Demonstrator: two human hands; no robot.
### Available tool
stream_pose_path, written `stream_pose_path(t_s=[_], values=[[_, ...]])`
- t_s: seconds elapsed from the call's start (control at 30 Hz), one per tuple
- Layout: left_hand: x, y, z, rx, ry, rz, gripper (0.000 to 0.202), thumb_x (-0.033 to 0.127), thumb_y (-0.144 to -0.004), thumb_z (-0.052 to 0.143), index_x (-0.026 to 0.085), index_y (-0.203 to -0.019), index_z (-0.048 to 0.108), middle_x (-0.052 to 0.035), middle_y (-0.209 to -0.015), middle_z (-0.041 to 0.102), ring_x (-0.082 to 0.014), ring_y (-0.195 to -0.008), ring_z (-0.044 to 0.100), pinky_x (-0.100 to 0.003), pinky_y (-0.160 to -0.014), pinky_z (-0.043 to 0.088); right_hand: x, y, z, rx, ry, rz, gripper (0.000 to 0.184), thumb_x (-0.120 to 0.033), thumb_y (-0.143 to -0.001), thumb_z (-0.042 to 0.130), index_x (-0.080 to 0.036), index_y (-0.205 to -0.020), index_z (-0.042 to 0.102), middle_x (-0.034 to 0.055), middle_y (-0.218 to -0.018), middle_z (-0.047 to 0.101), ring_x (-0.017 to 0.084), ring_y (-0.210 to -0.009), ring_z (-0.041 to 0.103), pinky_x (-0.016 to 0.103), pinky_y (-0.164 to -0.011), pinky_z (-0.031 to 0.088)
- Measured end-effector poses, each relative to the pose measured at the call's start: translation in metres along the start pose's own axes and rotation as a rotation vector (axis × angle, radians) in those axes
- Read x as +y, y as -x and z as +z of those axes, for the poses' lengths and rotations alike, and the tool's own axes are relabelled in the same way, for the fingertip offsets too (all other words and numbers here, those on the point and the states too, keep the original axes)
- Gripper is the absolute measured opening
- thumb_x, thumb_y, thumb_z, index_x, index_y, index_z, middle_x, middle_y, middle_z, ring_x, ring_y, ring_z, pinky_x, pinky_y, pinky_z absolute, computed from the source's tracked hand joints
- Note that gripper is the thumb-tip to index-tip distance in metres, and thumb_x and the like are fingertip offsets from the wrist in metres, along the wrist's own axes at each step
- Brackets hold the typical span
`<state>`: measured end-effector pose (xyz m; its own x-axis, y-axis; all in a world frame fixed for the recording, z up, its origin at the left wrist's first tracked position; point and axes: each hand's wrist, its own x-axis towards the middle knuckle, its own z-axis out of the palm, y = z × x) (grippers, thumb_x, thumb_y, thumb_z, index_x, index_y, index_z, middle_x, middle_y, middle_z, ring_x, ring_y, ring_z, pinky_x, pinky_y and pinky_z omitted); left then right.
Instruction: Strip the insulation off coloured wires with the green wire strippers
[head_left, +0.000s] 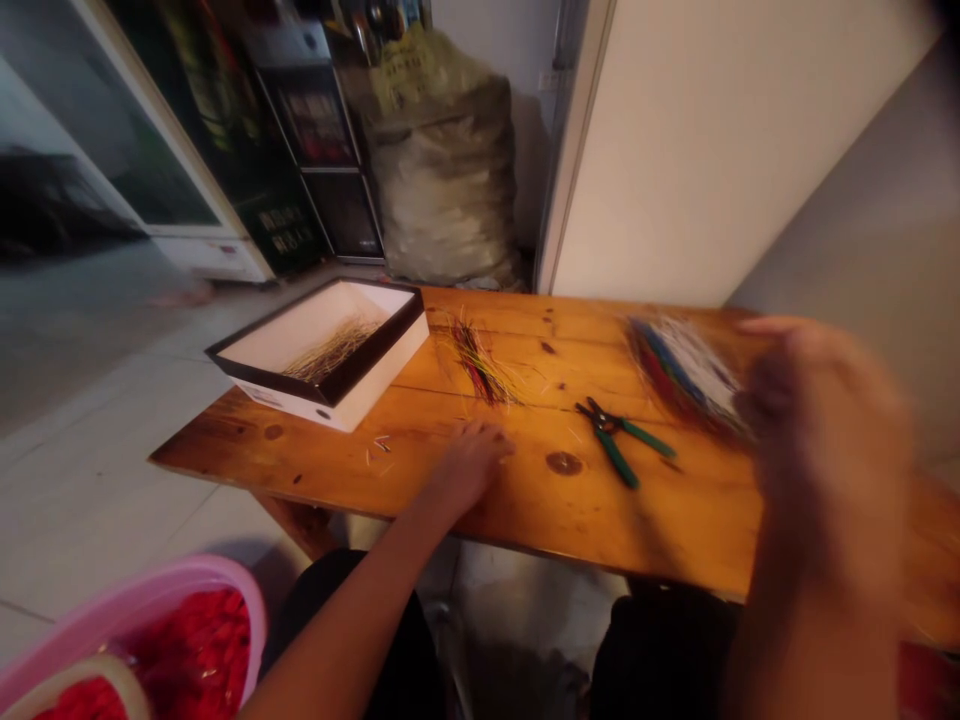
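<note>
My left hand [469, 462] lies palm down on the wooden table [525, 500], fingers stretched flat, just below a small bundle of red, green and yellow wires [480, 365]. My right hand [817, 440] is raised close to the camera at the right and smeared by motion; its fingers do not show clearly. It sits beside a larger pile of red, blue and white wires [679, 370]. Green-handled wire strippers [619, 435] lie on the table between my hands.
A shallow white box with a dark rim [330, 350] holds thin pale wire pieces at the table's left end. A pink basin [150, 630] with red material stands on the floor at lower left. A large sack [442, 170] leans behind the table.
</note>
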<state>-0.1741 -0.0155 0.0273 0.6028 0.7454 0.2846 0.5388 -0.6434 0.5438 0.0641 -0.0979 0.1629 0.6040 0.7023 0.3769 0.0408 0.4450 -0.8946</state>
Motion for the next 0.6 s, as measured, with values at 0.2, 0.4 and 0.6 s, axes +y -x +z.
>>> stream_pose_path(t_s=[0.2, 0.4, 0.6], values=[[-0.005, -0.002, 0.014, 0.124, 0.174, 0.077, 0.012, 0.013, -0.071, 0.063, 0.024, -0.068, 0.065, -0.0025, -0.073, 0.060, -0.0189, -0.075, 0.053, -0.029, -0.076, 0.035, 0.034, -0.003, 0.002, -0.233, -0.132, 0.233, 0.035, -0.029, -0.074, 0.060, -0.021, -0.108, 0.065, -0.0040, -0.065, 0.035, 0.007, -0.052, 0.028, 0.020, -0.042, 0.023], [0.009, -0.011, 0.010, 0.203, 0.238, 0.075, 0.008, 0.018, -0.071, 0.065, 0.025, -0.067, 0.066, -0.0024, -0.069, 0.064, -0.0188, -0.074, 0.055, -0.028, -0.075, 0.037, 0.052, 0.001, -0.003, -0.287, -0.104, 0.286, 0.045, -0.028, -0.074, 0.058, -0.021, -0.118, 0.057, -0.0058, -0.058, 0.045, 0.006, -0.044, 0.028, 0.019, -0.038, 0.018], [0.047, -0.020, -0.008, 0.410, 0.570, -0.145, 0.005, 0.019, -0.071, 0.066, 0.023, -0.070, 0.069, -0.0027, -0.077, 0.068, -0.0167, -0.079, 0.058, -0.027, -0.078, 0.040, 0.062, 0.017, 0.013, -0.183, -0.172, 0.273, 0.028, -0.025, -0.074, 0.057, -0.020, -0.101, 0.057, -0.0046, -0.060, 0.057, 0.004, -0.039, 0.030, 0.019, -0.039, 0.019]])
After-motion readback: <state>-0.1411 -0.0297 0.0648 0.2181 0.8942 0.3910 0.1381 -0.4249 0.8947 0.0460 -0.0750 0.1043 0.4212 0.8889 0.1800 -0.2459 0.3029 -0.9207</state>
